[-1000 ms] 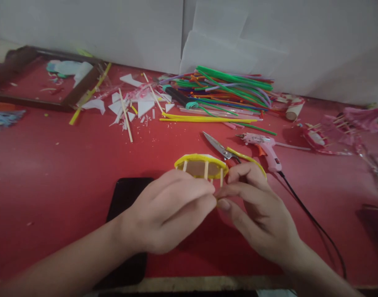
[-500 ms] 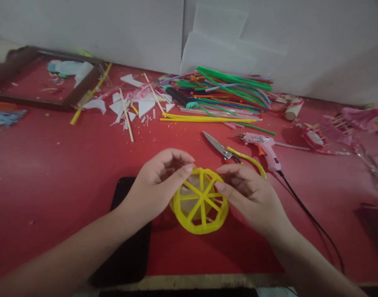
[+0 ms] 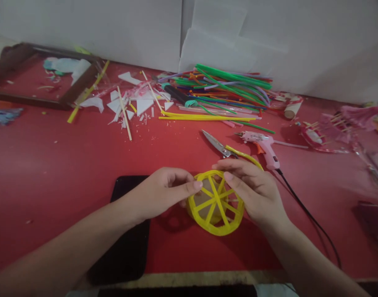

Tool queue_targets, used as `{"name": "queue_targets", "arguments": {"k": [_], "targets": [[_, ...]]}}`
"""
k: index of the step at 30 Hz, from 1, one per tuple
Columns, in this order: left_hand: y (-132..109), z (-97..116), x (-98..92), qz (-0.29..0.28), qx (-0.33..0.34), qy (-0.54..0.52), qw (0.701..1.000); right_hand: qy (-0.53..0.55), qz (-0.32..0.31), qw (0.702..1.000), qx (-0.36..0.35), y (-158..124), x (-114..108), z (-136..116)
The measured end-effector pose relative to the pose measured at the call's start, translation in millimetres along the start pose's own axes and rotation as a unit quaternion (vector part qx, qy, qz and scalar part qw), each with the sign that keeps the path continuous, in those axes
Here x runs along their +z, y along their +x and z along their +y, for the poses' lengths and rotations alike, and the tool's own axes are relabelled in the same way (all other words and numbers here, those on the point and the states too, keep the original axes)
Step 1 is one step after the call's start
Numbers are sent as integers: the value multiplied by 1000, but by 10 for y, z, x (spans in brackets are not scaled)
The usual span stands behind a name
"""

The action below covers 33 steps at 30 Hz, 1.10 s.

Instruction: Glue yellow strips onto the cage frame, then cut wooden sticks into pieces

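Near the front of the red table, a yellow spoked wheel (image 3: 216,201), seemingly made of pipe cleaners, is held between my two hands. A dull beige round part shows through its spokes. My left hand (image 3: 170,190) pinches the wheel's upper left rim with thumb and fingers. On the upper right rim, my right hand (image 3: 253,185) grips with its thumb in front and the fingers behind. Just beyond the right hand lie scissors (image 3: 218,143), their handles partly hidden, and a bent yellow strip (image 3: 246,154).
A pink glue gun (image 3: 264,146) with a black cord lies at right. Pipe cleaners (image 3: 232,88) are heaped at the back beside white scraps (image 3: 144,106). A black phone-like slab (image 3: 130,243) is under my left forearm. A brown frame (image 3: 65,99) stands far left.
Both hands and the yellow wheel have shifted: the wheel moved right and turned a little. My left hand has come lower along the rim. The view has moved slightly.
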<state>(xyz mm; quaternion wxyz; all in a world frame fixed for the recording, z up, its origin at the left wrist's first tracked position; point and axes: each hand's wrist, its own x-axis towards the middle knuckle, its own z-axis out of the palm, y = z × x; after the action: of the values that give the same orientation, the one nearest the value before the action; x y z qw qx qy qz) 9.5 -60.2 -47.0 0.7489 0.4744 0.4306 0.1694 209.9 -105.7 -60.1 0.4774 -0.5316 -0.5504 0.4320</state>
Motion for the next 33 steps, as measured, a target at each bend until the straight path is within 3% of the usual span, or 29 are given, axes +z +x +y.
{"name": "queue_targets", "arguments": {"k": [4, 10, 15, 21, 27, 30, 33], "targets": [[-8, 7, -7, 28, 28, 18, 999, -28, -33, 999, 7, 3, -42, 22], [-7, -26, -39, 73, 80, -8, 994, -67, 78, 991, 82, 17, -106, 53], [-2, -61, -77, 111, 130, -34, 985, 8, 21, 995, 101, -2, -85, 86], [-26, -33, -68, 103, 157, -6, 982, 61, 28, 993, 102, -37, -65, 159], [-11, -40, -56, 69, 69, 3, 995, 105, 64, 984, 129, -9, -101, 152], [20, -74, -65, 40, 52, -72, 995, 108, 71, 982, 140, 4, -120, 132], [33, -86, -68, 47, 57, -134, 988, 99, 74, 983, 137, 6, -127, 133]]}}
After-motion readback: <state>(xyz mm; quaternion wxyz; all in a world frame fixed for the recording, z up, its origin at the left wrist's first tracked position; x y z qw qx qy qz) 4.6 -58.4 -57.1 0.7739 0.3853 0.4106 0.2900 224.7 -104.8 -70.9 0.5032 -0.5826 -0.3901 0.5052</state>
